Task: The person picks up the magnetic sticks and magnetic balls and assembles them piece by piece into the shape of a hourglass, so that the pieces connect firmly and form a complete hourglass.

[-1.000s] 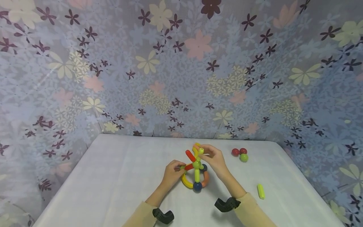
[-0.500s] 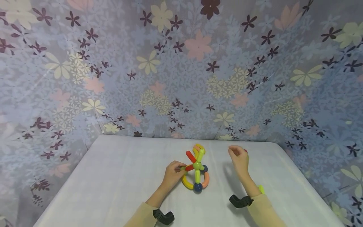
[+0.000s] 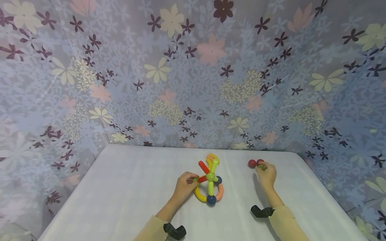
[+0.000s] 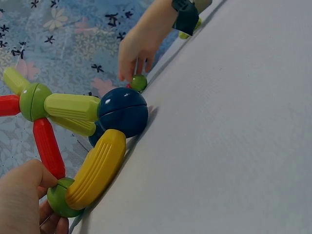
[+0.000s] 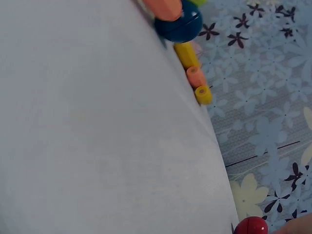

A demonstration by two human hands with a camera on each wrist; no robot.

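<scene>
A built figure of sticks and balls stands mid-table, with a green ball (image 3: 210, 176) joining red and lime sticks over a ring. In the ring are a yellow curved stick (image 4: 100, 168), a salmon curved stick (image 3: 221, 192) and dark blue balls, one of them at the front (image 3: 211, 200). My left hand (image 3: 183, 185) pinches the green ball (image 4: 61, 197) at the figure's left corner. Off to the right, my right hand (image 3: 267, 175) has its thumb and fingers around a loose green ball (image 4: 139, 82), partly covered by the fingers. Two red balls (image 3: 252, 163) lie beside it.
Behind the figure lie curved yellow and salmon sticks (image 5: 196, 76). A loose lime stick (image 4: 184, 35) is by the right forearm, mostly hidden. The white-covered table (image 3: 135, 174) ends at a flowered cloth backdrop (image 3: 193, 83).
My right hand has left the lime stick at the figure's top and moved right to the loose balls, where it now grips the green one. The left hand stays at its corner ball.
</scene>
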